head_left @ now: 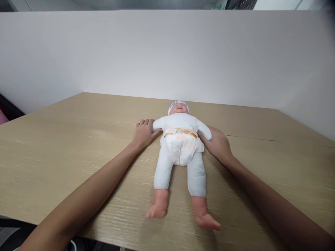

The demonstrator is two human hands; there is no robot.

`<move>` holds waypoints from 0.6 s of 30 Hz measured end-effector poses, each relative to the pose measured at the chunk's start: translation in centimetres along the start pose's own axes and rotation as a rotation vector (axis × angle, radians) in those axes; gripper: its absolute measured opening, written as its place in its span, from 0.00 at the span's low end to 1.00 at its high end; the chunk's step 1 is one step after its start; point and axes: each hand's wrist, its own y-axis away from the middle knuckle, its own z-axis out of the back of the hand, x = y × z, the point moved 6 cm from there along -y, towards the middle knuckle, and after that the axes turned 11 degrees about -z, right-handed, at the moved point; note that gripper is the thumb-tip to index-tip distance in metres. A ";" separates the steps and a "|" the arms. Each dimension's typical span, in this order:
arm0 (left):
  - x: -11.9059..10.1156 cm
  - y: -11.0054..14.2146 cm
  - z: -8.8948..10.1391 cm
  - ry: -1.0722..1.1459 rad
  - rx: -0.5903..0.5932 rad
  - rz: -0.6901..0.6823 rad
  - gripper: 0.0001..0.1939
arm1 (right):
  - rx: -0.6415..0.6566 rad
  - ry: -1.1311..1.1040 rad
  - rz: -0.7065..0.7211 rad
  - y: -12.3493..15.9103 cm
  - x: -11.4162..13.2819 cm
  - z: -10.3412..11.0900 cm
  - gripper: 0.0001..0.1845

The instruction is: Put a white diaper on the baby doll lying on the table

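Note:
A baby doll (180,121) lies on its back on the wooden table, its head toward the far wall and its feet toward me. It has a white cloth body, a white headband with blue lettering and pinkish feet. Around its hips is a white diaper (180,150) with a colourful printed waistband. My left hand (144,133) is closed around the end of the doll's arm on the left. On the other side, my right hand (218,144) grips the doll's other arm, with the thumb near the diaper's edge. Both doll hands are mostly hidden.
The light wooden table (78,146) spreads out on both sides, with a thin seam across it. A white partition (157,52) stands behind the table. Dark items (81,244) show below the front edge, and a dark and pink object (7,111) is at far left.

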 end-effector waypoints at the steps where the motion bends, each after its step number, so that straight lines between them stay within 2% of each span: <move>1: -0.4 0.0 0.2 -0.001 0.012 0.019 0.29 | 0.022 -0.013 -0.052 0.2 0.5 0.0 0.27; 5: -2.6 0.8 2.4 0.188 0.013 0.232 0.23 | 0.080 -0.089 -0.224 1.6 2.5 0.6 0.22; 7: -4.2 2.1 4.7 0.340 -0.019 0.348 0.21 | 0.095 -0.127 -0.236 3.0 3.0 1.5 0.20; 10: -7.5 5.9 9.6 0.489 -0.080 0.386 0.21 | 0.145 -0.294 -0.188 6.4 3.0 4.1 0.17; 11: -8.7 8.0 11.2 0.520 -0.098 0.369 0.22 | 0.176 -0.381 -0.165 7.9 2.9 5.3 0.17; 13: -11.2 13.8 13.5 0.577 -0.133 0.369 0.24 | 0.240 -0.538 -0.116 11.4 2.8 8.1 0.19; 15: -13.6 21.4 14.1 0.693 -0.097 0.352 0.30 | 0.295 -0.584 -0.066 15.7 2.9 11.2 0.22; 18: -16.6 34.2 11.6 0.826 0.266 0.384 0.48 | 0.435 -0.530 -0.010 22.9 3.8 15.3 0.22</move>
